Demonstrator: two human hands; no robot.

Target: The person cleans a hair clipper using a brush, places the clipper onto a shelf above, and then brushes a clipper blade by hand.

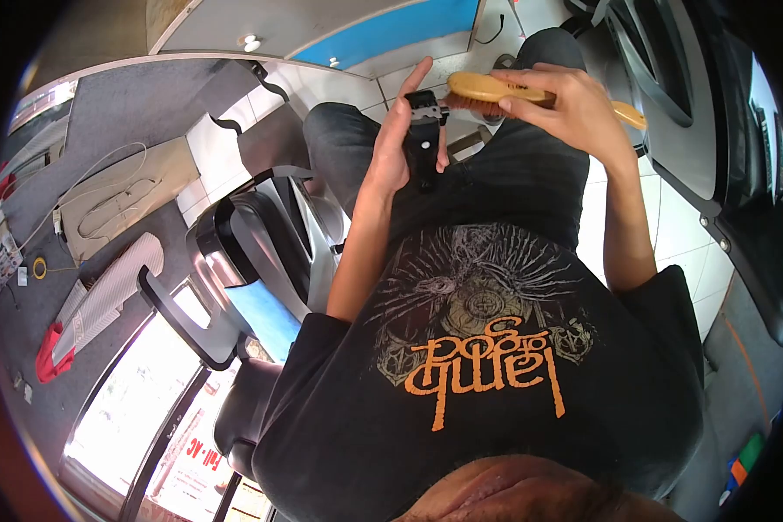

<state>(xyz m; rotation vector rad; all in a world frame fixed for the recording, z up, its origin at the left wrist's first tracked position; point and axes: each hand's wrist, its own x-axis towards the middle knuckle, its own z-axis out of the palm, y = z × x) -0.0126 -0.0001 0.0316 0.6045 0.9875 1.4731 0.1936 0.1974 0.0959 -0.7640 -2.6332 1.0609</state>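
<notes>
My left hand [394,143] holds a black hair clipper [424,148] upright against the palm, with one finger stretched out past it. The clipper's metal blade end [427,112] points away from me. In my right hand [574,103] is a wooden brush [478,86], gripped by its handle with the reddish-brown bristles facing down. The bristles lie close beside the blade end; whether they touch it I cannot tell. Both hands are above my lap. Part of the brush handle is hidden behind my right hand.
Black-and-grey salon chairs stand to my left [270,235] and right [670,104]. Ahead is a grey cabinet with a blue panel [391,39]. On the left, a grey surface [117,100] carries cables and a patterned cloth [117,291]. White tiles [679,217] cover the floor.
</notes>
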